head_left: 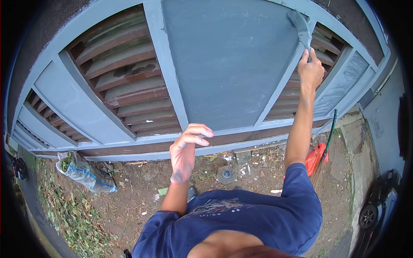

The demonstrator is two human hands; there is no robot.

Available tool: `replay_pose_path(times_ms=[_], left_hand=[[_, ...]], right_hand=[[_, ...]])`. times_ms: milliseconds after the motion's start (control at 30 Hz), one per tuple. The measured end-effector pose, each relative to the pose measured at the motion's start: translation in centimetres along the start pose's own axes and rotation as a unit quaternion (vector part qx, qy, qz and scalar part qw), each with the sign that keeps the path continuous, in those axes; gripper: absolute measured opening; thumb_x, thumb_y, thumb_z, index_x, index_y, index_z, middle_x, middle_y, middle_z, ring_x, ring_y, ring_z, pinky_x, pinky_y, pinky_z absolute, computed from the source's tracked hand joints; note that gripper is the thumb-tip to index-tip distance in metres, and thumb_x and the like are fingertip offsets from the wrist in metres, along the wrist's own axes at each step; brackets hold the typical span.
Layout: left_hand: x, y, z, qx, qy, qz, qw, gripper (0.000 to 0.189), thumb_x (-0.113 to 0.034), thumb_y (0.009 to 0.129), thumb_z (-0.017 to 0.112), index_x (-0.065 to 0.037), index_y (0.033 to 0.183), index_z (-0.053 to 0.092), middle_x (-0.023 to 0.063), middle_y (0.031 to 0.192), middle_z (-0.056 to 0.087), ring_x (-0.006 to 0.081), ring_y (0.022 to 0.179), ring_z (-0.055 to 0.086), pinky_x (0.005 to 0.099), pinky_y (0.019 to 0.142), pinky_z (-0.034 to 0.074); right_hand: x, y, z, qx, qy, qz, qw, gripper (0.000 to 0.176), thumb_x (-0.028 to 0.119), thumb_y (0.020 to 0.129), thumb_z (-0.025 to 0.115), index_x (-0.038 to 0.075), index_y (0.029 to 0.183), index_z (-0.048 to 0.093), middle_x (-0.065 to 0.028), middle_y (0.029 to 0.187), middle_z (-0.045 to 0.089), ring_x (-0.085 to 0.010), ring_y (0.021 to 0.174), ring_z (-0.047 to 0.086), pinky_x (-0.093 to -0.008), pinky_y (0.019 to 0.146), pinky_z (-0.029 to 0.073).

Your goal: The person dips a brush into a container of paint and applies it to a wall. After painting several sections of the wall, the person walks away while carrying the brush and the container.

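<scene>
My right hand [310,71] is wrapped around the handle of a paintbrush [303,32], whose bristles are coated in grey paint. The bristles touch the upper right corner of a large blue-grey panel [228,64], near its lighter frame. Raised in front of the panel's lower left corner, my left hand [188,148] has its fingers apart and loosely curled, with nothing in it. Paint smudges show on its fingers and wrist. Brown louvred slats [124,73] fill the openings on both sides of the panel.
A plastic sack of leaves [86,172] lies on the ground at the left. Below the wall are a clear container [226,174] and scattered paint flakes. An orange-red bag [316,157] and a green-handled broom [330,135] stand at the right, with a dark car [378,206] beyond.
</scene>
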State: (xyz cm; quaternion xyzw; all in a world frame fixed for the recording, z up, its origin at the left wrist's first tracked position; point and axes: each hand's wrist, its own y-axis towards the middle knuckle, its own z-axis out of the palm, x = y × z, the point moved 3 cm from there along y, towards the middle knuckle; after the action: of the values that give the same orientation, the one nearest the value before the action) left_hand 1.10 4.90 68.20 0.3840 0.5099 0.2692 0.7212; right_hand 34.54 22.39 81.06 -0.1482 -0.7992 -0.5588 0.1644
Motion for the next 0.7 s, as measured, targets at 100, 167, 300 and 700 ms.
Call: replay_pose_path(times_ms=[100,167,300,700], left_hand=[[0.0,-0.2,-0.1,-0.001,0.007,-0.007,1.0,0.106,-0.096,0.063,0.03,0.001,0.094,0.06,0.0208,0.101,0.06,0.033,0.098,0.051,0.0492,0.089,0.037],[-0.1,-0.7,-0.6,-0.017,0.018,-0.024,0.999,0.105,-0.096,0.064,0.03,0.001,0.092,0.06,0.0215,0.101,0.06,0.0334,0.099,0.052,0.0495,0.089,0.037],[-1.2,-1.6,-2.4,-0.06,0.042,-0.015,0.997,0.106,-0.096,0.062,0.035,0.002,0.091,0.062,0.0199,0.1,0.062,0.0319,0.1,0.056,0.0489,0.089,0.041],[0.1,-1.0,-3.6,-0.06,-0.014,-0.021,0.998,0.103,-0.093,0.066,0.035,0.003,0.093,0.061,0.0202,0.102,0.061,0.0323,0.1,0.055,0.0485,0.09,0.04]], right_hand=[[0.4,-1.4,0.5,0.004,-0.022,0.003,1.0,0.031,0.031,0.092,0.053,0.014,0.114,0.067,-0.021,0.076,0.067,-0.0418,0.073,0.065,-0.0502,0.065,0.051],[4.7,-4.6,1.2,0.028,-0.005,-0.019,0.999,0.028,0.028,0.091,0.054,0.011,0.111,0.067,-0.0185,0.065,0.064,-0.0408,0.064,0.064,-0.0504,0.058,0.05],[15.0,-10.7,1.1,0.07,0.129,-0.08,0.986,0.031,0.017,0.09,0.057,-0.001,0.115,0.063,-0.0135,0.055,0.06,-0.0334,0.05,0.062,-0.0436,0.046,0.047],[13.7,-8.9,1.1,0.103,0.191,-0.107,0.97,0.026,0.025,0.089,0.06,0.016,0.112,0.066,-0.0136,0.058,0.061,-0.0345,0.054,0.062,-0.0436,0.05,0.047]])
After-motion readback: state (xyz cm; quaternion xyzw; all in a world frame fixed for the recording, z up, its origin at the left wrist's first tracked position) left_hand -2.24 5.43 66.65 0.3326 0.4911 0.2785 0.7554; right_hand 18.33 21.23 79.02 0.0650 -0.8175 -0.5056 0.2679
